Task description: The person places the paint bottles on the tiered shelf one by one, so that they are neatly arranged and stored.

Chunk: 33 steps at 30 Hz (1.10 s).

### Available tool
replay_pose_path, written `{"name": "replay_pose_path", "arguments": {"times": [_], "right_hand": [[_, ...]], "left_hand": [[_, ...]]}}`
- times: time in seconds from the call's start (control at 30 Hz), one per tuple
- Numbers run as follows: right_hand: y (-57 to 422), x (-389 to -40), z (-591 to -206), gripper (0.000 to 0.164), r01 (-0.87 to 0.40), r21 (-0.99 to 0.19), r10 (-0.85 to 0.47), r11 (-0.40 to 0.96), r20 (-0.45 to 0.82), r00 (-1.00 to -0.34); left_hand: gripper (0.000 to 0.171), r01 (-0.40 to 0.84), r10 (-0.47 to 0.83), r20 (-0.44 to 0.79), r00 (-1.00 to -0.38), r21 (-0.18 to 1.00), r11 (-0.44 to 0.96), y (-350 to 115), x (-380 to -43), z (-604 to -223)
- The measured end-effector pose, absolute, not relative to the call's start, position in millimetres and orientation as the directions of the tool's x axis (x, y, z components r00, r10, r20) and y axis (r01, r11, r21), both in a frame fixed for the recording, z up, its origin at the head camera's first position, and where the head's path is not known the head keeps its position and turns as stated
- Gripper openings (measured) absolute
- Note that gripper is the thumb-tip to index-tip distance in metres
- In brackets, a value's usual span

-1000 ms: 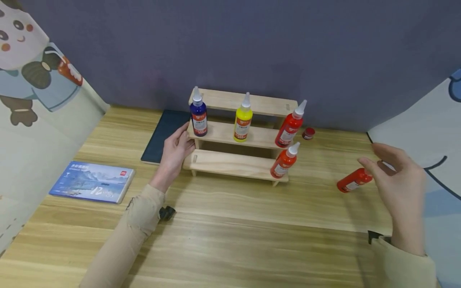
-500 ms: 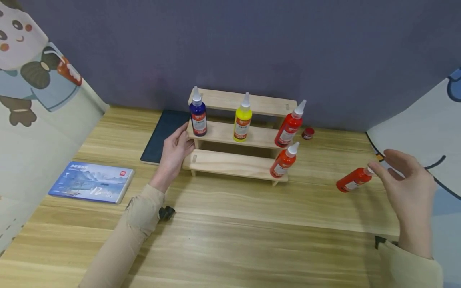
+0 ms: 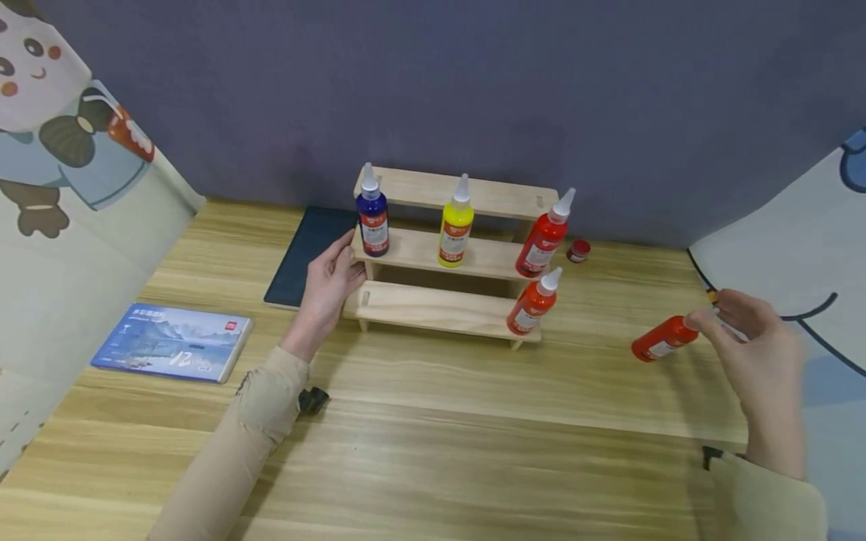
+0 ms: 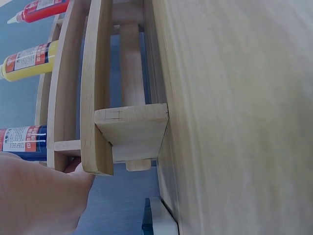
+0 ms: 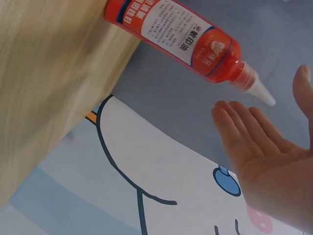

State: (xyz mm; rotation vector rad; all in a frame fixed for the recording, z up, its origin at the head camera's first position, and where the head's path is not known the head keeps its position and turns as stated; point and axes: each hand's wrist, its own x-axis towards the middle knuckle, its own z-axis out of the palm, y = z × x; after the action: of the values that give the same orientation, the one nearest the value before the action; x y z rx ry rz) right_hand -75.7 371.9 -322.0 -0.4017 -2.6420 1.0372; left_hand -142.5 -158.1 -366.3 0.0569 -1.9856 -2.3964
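Observation:
My left hand (image 3: 328,289) grips the left end of a tiered wooden shelf (image 3: 433,304), fingers partly hidden behind it. In the left wrist view the hand (image 4: 39,196) is at the side of the upper tiers. On the middle tier stand a dark blue ink bottle (image 3: 374,225), a yellow one (image 3: 455,237) and a red one (image 3: 541,246). Another red bottle (image 3: 531,308) stands on the lowest tier's right end. My right hand (image 3: 761,361) is beside a red ink bottle (image 3: 663,340) on the table. In the right wrist view, thumb and fingers are spread near its white nozzle (image 5: 261,91), apart from it.
A small red-lidded jar (image 3: 579,251) sits right of the shelf. Behind my left hand lies a dark flat book (image 3: 304,259). A blue box with a mountain picture (image 3: 174,342) lies at the left. A grey partition (image 3: 440,90) rises behind the table (image 3: 473,451).
My right hand has moved slightly right and down overall, shifting back a little leftward towards the red bottle's top. My left hand and the shelf have stayed put.

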Motion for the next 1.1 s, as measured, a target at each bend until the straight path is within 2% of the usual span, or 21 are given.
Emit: {"name": "replay_pose_path", "arguments": {"times": [0.4,0.6,0.8,1.1], "right_hand": [[382.5,-79.6,-331.0,0.071,0.069,-0.636,0.177,0.769,0.108,-0.978],[388.1,-80.5,-337.4,0.061,0.051,-0.634,0.126,0.772,0.073,-0.989],[391.7,-81.8,-341.5,0.066,0.020,-0.620,0.062,0.784,0.047,-0.997],[392.6,-84.9,-345.8,0.063,0.013,-0.636,0.053,0.772,0.043,-0.998]], "left_hand": [[0.052,-0.003,-0.059,-0.013,-0.998,0.987,-0.162,-158.7,-142.2,-366.0],[0.053,0.001,-0.045,-0.006,-0.999,0.987,-0.158,-158.2,-142.9,-366.1],[0.052,0.009,-0.046,0.002,-0.999,0.987,-0.158,-157.8,-144.4,-368.0],[0.053,0.016,-0.046,0.009,-0.999,0.987,-0.158,-157.8,-143.9,-368.5]]}}
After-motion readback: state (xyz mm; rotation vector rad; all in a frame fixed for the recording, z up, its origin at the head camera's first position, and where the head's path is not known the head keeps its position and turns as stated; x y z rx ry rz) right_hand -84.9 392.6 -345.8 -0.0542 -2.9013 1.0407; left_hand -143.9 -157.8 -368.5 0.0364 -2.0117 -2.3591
